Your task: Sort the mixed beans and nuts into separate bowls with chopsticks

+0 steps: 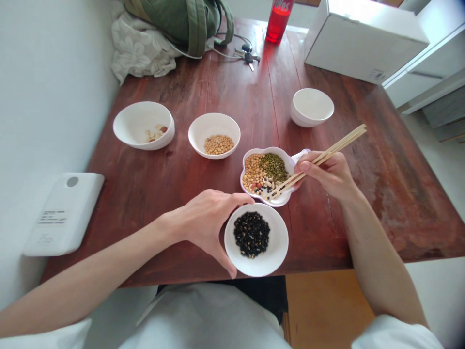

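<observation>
Beyond the bean dish (282,200) — keys (248,57), bottle (278,26), white box (358,46).

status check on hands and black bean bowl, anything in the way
Left hand curled round bowl of black beans. Right hand gripping chopsticks, tips inside flower-shaped dish. Left fingertip by dish rim; nothing else seen between bowl and dish.

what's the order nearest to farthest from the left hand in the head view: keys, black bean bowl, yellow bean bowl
1. Black bean bowl: at the left hand, on its right
2. Yellow bean bowl: ahead of the hand
3. Keys: beyond that bowl
</observation>
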The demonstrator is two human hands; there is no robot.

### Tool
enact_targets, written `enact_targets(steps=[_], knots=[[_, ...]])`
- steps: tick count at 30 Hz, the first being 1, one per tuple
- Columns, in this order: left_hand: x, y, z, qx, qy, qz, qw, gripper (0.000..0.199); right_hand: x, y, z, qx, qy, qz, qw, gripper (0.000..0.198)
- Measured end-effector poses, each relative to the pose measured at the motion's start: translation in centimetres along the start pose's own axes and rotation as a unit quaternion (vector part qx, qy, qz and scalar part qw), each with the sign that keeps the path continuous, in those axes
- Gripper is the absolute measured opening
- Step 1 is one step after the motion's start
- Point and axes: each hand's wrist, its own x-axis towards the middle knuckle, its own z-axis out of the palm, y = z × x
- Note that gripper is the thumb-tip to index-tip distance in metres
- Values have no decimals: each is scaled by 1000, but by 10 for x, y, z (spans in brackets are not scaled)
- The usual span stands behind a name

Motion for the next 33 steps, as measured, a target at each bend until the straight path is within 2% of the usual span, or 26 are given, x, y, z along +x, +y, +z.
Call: enact_targets(steps=[23,33], knots=[[0,0,-1,19,8,22,1000,116,0,1,0,0,5,1,1000,30],[0,-1,0,12,4,10,1000,121,0,0,2,3,-2,-11,1000,28]])
